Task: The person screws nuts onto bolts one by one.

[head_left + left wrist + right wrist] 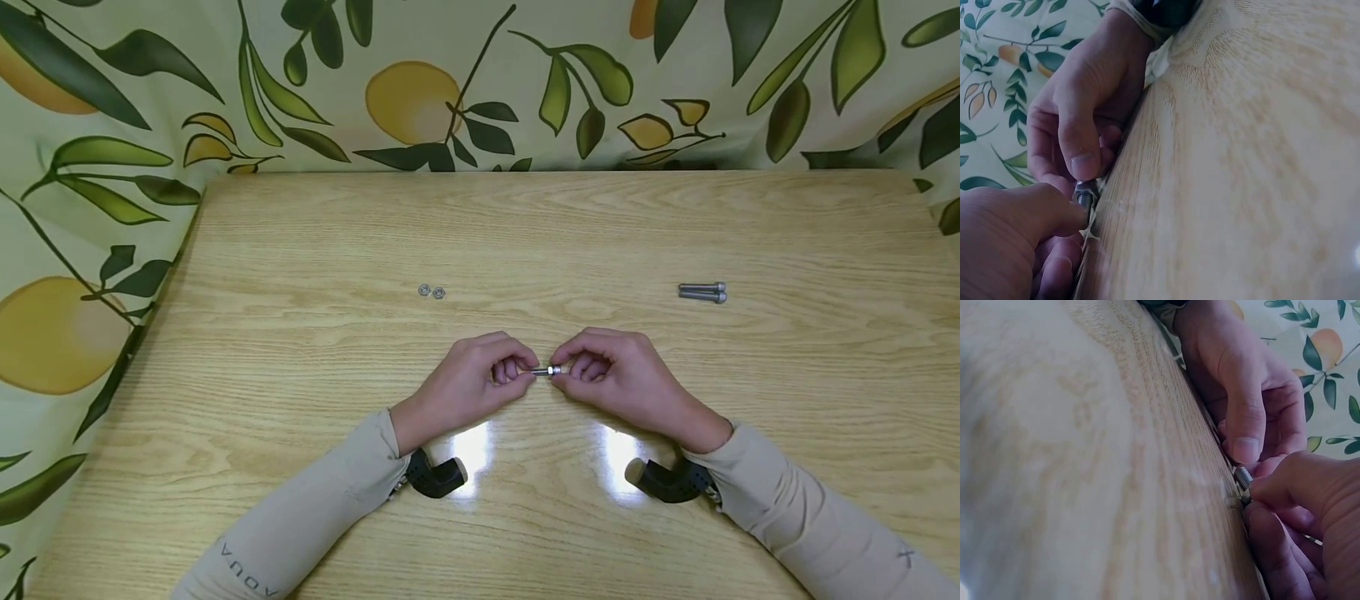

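Above the table in the head view, my left hand (476, 375) and right hand (626, 373) meet at a small metal bolt (542, 372). My left thumb and fingers pinch its shank end. At the other end, my right fingertips pinch the bolt at its head, beside a shiny nut (551, 370) on it. The left wrist view shows the bolt (1088, 199) between both hands' fingertips. Threads show on the bolt (1243, 477) in the right wrist view. Fingers partly hide the head and nut.
Two loose nuts (432, 292) lie farther back, left of centre. Two bolts (702, 292) lie side by side at the back right. The wooden table (300, 242) meets a leaf-and-fruit patterned cloth (570, 33) along its back and left edges.
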{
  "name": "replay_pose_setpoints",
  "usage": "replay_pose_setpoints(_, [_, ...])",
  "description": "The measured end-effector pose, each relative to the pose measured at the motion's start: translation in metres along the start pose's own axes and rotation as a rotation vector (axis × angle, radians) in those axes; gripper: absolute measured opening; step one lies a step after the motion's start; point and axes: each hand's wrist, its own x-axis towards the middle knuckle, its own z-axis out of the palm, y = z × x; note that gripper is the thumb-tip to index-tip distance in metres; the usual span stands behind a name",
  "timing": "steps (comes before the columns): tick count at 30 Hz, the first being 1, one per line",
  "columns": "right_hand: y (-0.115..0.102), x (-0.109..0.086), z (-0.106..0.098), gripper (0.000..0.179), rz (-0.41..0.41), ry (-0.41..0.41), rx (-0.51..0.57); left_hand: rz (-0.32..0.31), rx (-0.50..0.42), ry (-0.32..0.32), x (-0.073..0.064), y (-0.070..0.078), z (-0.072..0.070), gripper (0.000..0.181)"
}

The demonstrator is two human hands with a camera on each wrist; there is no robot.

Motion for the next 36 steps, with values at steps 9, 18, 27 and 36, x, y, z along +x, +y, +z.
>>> replay_pose_setpoints(9, [0.000, 0.000, 0.000, 0.016, -0.003, 0.001, 0.004, -0.013, 0.005, -0.001, 0.001, 0.000, 0.000, 0.008])
replay_pose_setpoints(18, [-0.001, 0.000, 0.000, 0.016, 0.001, 0.003, 0.012, -0.015, 0.002, 0.005, 0.001, 0.001, 0.000, 0.008])
replay_pose_setpoints(27, [-0.003, 0.000, -0.003, 0.016, 0.040, 0.008, 0.086, -0.021, -0.001, 0.031, 0.000, 0.004, -0.002, 0.006])
replay_pose_setpoints(36, [-0.009, 0.006, -0.027, 0.008, 0.142, 0.099, 0.165, -0.013, 0.054, 0.093, 0.007, 0.001, -0.031, 0.007])
